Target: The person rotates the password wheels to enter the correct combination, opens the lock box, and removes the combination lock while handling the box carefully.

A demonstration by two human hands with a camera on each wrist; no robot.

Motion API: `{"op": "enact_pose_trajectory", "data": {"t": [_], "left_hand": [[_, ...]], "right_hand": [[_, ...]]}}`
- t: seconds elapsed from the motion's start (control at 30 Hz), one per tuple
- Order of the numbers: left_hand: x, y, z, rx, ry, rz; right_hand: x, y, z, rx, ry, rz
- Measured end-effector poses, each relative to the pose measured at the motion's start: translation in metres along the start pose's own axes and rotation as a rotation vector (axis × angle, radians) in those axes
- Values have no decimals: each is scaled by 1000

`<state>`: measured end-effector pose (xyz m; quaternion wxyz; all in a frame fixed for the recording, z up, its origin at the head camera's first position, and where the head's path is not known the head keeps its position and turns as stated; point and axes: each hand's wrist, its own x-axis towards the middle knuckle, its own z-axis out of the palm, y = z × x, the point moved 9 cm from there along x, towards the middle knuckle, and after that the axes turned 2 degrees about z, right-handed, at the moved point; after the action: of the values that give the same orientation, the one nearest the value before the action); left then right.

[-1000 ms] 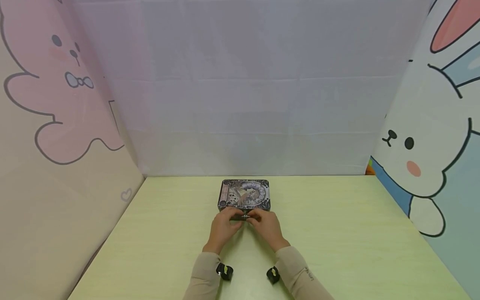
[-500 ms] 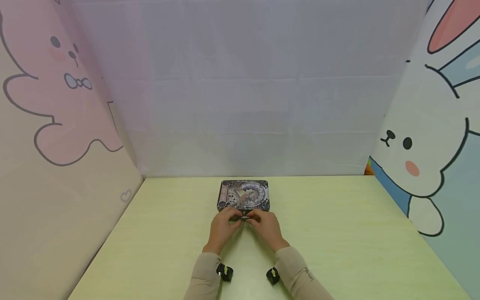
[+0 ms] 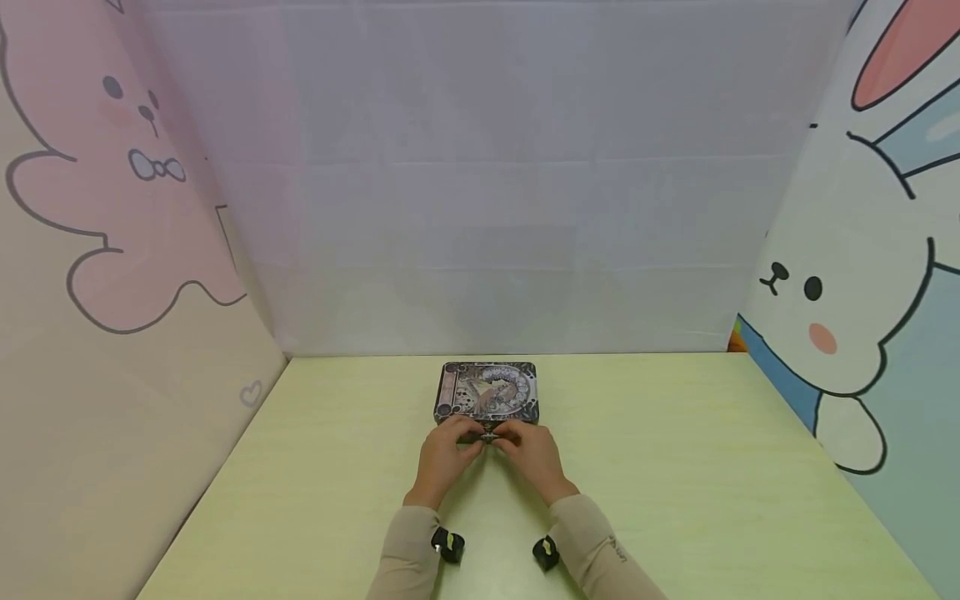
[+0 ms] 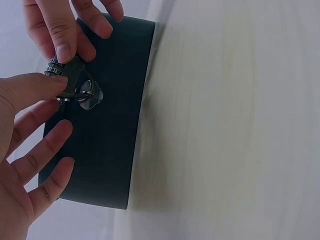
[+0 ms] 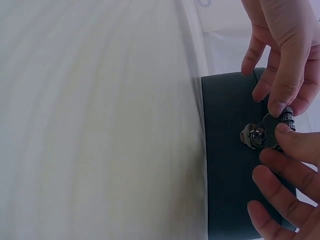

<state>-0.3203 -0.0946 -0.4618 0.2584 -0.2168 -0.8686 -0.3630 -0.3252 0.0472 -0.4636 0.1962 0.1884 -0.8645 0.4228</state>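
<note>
Both hands (image 3: pixel 442 460) (image 3: pixel 536 457) in a pinch on a padlock (image 4: pixel 73 75), its dials (image 5: pixel 288 118) clear only in wrist views

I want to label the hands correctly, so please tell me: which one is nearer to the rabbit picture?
The right hand: it holds the padlock from the side toward the rabbit picture. The left hand holds the padlock from the opposite side, farther away.

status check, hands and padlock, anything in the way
Left hand and right hand both pinching padlock. Padlock at metal latch on front of box, locked or not unclear. No obstruction seen at the lock.
</note>
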Motion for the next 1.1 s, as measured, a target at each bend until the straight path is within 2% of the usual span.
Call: {"op": "enact_pose_trajectory", "data": {"t": [0.53, 0.77, 1.0, 1.1], "left_hand": [[3, -1, 0, 5, -63, -25], [2, 6, -5, 1, 2, 102], [1, 1, 0, -37, -11, 30], [0, 2, 1, -54, 1, 32]], "right_hand": [[1, -3, -1, -33, 3, -7], [1, -3, -1, -38, 5, -11], [0, -2, -1, -26, 2, -14], [0, -2, -1, -22, 2, -19]]}}
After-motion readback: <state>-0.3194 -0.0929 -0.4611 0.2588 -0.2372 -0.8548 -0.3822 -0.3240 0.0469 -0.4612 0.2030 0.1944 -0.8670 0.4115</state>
